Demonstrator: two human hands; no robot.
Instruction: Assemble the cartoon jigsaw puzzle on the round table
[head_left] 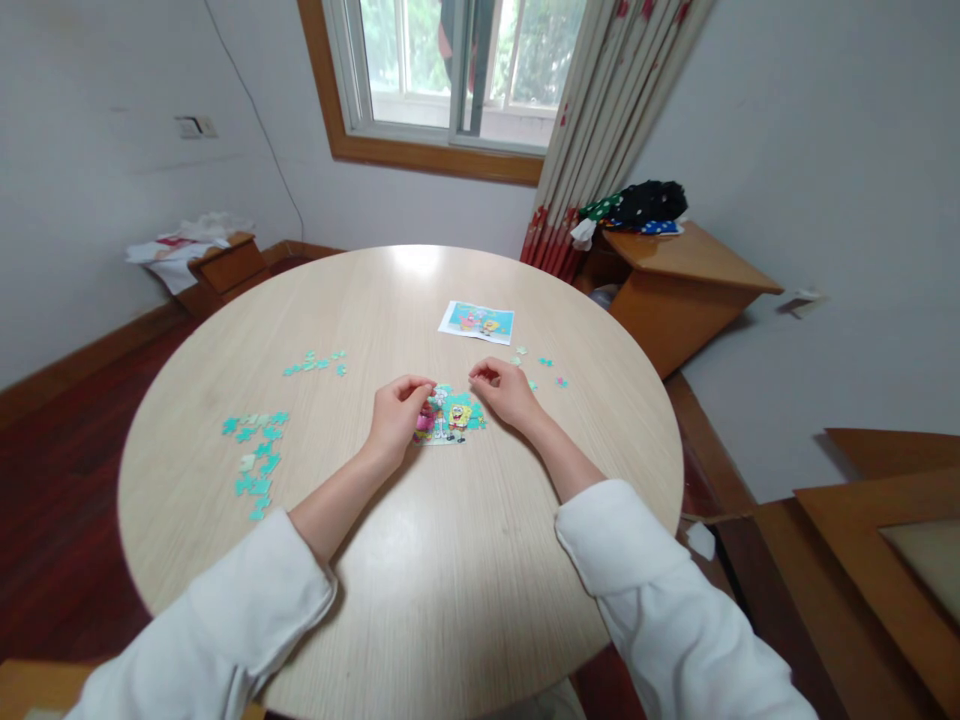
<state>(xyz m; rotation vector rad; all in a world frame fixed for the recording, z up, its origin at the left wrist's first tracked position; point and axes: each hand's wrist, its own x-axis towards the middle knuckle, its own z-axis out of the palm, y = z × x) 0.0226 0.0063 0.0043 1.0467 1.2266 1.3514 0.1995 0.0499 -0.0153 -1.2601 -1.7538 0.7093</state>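
Observation:
A partly joined cartoon jigsaw (452, 417) lies at the middle of a round pale wooden table (420, 560). My left hand (397, 412) rests on the jigsaw's left edge, fingers curled in a pinch over it. My right hand (506, 390) sits at the jigsaw's upper right corner, fingers also curled and pinched. What either pinch holds is too small to make out. A printed reference picture (478, 322) lies flat just beyond the hands.
Loose teal pieces lie in a group at the left (256, 455), a smaller group farther back (316, 364), and a few at the right (541, 368). A wooden side table (690, 272) with clothes stands at the back right, beside a curtain. A low cabinet (225, 265) stands at the back left.

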